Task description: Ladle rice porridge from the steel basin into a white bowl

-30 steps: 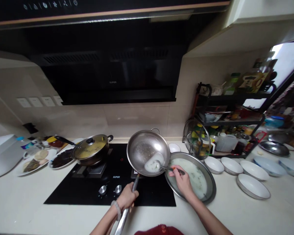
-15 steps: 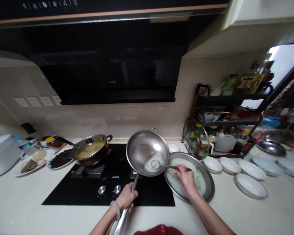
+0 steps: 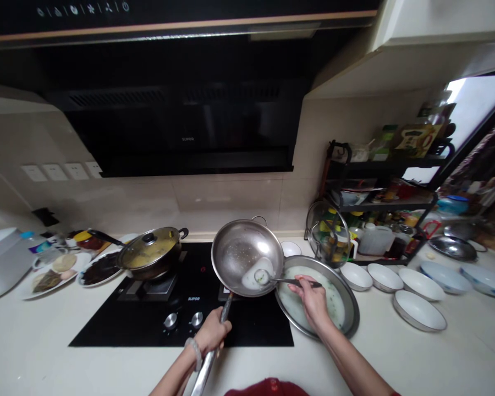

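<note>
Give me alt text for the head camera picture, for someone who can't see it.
The left hand holds a steel wok tilted by its long handle over a black cooktop; the right hand holds a ladle in it, beside a steel basin of pale soup.

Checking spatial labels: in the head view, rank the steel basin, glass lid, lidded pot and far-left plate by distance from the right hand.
1. steel basin, directly under the right hand holding the ladle.
2. glass lid, behind it, against the rack.
3. lidded pot, left side of the hob.
4. plate, far left on the counter.
</note>
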The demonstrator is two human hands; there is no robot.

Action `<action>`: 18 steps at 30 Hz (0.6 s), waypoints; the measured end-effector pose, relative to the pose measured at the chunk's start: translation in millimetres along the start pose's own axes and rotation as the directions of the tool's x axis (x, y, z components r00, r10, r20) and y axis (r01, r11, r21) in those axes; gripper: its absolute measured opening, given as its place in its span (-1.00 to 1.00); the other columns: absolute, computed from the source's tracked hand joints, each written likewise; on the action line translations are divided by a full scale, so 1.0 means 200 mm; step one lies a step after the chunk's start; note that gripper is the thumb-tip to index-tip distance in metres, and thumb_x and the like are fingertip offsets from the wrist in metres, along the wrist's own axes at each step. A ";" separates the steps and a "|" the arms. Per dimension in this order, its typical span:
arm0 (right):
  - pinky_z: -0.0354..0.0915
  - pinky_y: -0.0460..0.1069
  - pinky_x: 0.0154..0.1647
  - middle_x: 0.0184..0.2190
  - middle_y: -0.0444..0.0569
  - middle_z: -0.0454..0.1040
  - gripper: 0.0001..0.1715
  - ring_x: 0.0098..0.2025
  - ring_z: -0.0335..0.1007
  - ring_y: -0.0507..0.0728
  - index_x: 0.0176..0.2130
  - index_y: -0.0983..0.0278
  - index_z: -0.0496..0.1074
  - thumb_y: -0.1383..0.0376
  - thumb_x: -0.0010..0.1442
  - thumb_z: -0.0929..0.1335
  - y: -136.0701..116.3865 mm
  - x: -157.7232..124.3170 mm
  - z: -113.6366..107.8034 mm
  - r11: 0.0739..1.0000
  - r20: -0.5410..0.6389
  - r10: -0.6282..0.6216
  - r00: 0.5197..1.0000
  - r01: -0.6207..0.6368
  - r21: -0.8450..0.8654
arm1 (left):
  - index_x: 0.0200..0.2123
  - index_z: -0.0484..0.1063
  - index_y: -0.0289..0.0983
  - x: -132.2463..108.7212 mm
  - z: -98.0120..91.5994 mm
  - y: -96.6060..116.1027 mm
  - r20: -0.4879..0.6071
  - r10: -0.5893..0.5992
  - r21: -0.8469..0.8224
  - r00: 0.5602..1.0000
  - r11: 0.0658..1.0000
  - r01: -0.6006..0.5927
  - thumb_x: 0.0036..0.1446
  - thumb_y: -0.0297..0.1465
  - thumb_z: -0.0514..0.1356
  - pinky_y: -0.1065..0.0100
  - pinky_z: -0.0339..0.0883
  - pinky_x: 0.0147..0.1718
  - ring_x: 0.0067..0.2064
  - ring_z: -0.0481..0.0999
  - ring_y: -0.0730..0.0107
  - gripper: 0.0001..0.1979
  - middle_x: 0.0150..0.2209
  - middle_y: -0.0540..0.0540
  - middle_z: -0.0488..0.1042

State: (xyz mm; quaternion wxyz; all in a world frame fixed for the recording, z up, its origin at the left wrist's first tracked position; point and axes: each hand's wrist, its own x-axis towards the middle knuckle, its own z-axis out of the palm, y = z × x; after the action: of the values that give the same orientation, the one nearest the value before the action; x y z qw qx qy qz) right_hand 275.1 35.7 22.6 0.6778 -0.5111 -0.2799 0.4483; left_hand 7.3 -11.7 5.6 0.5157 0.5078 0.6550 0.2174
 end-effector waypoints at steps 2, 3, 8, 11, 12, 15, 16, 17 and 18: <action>0.44 0.05 -0.34 -0.38 0.04 0.50 -0.74 -0.52 0.48 0.18 -0.44 0.30 0.39 0.18 -0.15 0.40 0.00 0.00 0.00 1.000 -0.003 0.000 1.000 0.000 0.002 | -0.42 0.10 -0.22 0.01 0.00 -0.01 0.002 0.013 0.000 1.000 1.000 -0.013 -0.07 -0.53 0.03 0.47 0.08 -0.81 -0.77 0.16 0.51 -0.86 -0.75 0.18 0.11; 0.44 0.06 -0.34 -0.38 0.04 0.50 -0.74 -0.52 0.48 0.18 -0.44 0.29 0.39 0.17 -0.15 0.40 0.00 0.00 0.00 1.000 -0.004 0.000 1.000 0.000 0.003 | -0.42 0.10 -0.22 0.01 0.00 -0.02 0.001 0.015 0.002 1.000 1.000 -0.015 -0.07 -0.53 0.03 0.47 0.08 -0.80 -0.77 0.15 0.51 -0.86 -0.75 0.18 0.11; 0.44 0.07 -0.32 -0.39 0.03 0.50 -0.76 -0.50 0.48 0.18 -0.46 0.28 0.40 0.16 -0.13 0.40 -0.01 0.00 -0.01 1.000 0.002 -0.004 1.000 0.004 0.010 | -0.42 0.10 -0.22 0.03 0.01 -0.03 -0.007 0.004 0.014 1.000 1.000 -0.004 -0.08 -0.53 0.03 0.49 0.08 -0.79 -0.76 0.18 0.51 -0.86 -0.74 0.18 0.11; 0.44 0.07 -0.32 -0.39 0.02 0.50 -0.76 -0.51 0.48 0.18 -0.47 0.28 0.41 0.17 -0.13 0.41 -0.01 0.00 -0.02 1.000 0.000 -0.001 1.000 0.001 0.022 | -0.42 0.09 -0.22 0.02 0.00 -0.03 -0.002 0.005 0.011 1.000 1.000 -0.005 -0.07 -0.53 0.04 0.50 0.06 -0.79 -0.77 0.18 0.52 -0.85 -0.73 0.18 0.12; 0.44 0.07 -0.32 -0.39 0.02 0.50 -0.76 -0.51 0.48 0.18 -0.46 0.29 0.41 0.17 -0.13 0.41 0.00 0.00 -0.02 1.000 -0.001 -0.004 1.000 0.004 0.022 | -0.42 0.09 -0.22 0.02 0.00 -0.03 0.000 0.006 0.012 1.000 1.000 -0.006 -0.07 -0.52 0.04 0.50 0.06 -0.79 -0.77 0.18 0.52 -0.85 -0.74 0.18 0.12; 0.45 0.07 -0.32 -0.41 0.03 0.50 -0.76 -0.50 0.47 0.18 -0.46 0.29 0.41 0.18 -0.14 0.41 0.00 0.00 -0.03 1.000 0.002 -0.018 1.000 0.018 0.014 | -0.42 0.10 -0.22 0.02 0.00 -0.02 0.003 0.006 0.014 1.000 1.000 -0.006 -0.06 -0.52 0.05 0.51 0.06 -0.79 -0.77 0.17 0.53 -0.86 -0.74 0.18 0.12; 0.45 0.07 -0.33 -0.41 0.03 0.50 -0.75 -0.50 0.47 0.18 -0.46 0.30 0.40 0.18 -0.14 0.41 0.00 0.00 -0.03 1.000 0.001 -0.021 1.000 0.021 0.013 | -0.42 0.10 -0.22 0.02 0.00 -0.02 0.001 0.003 0.013 1.000 1.000 -0.003 -0.06 -0.52 0.05 0.51 0.06 -0.79 -0.78 0.17 0.54 -0.86 -0.74 0.18 0.11; 0.45 0.07 -0.33 -0.42 0.03 0.50 -0.75 -0.50 0.47 0.18 -0.47 0.30 0.40 0.18 -0.15 0.41 0.00 0.00 -0.03 1.000 -0.001 -0.023 1.000 0.023 0.013 | -0.42 0.10 -0.22 0.02 0.00 -0.02 -0.003 0.001 0.012 1.000 1.000 -0.001 -0.06 -0.52 0.05 0.51 0.06 -0.79 -0.78 0.16 0.54 -0.86 -0.74 0.19 0.11; 0.45 0.07 -0.34 -0.43 0.03 0.50 -0.75 -0.50 0.47 0.18 -0.47 0.30 0.40 0.18 -0.15 0.42 0.00 0.00 -0.03 1.000 -0.004 -0.024 1.000 0.024 0.014 | -0.42 0.10 -0.22 0.02 0.00 -0.02 -0.006 0.002 0.010 1.000 1.000 -0.002 -0.05 -0.52 0.04 0.51 0.06 -0.79 -0.77 0.17 0.54 -0.86 -0.74 0.19 0.11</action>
State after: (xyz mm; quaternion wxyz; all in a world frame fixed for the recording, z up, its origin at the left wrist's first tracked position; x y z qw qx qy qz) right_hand 281.0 33.0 21.4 0.6874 -0.5035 -0.2816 0.4412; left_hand 5.8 -10.0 -0.4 0.5109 0.5105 0.6570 0.2161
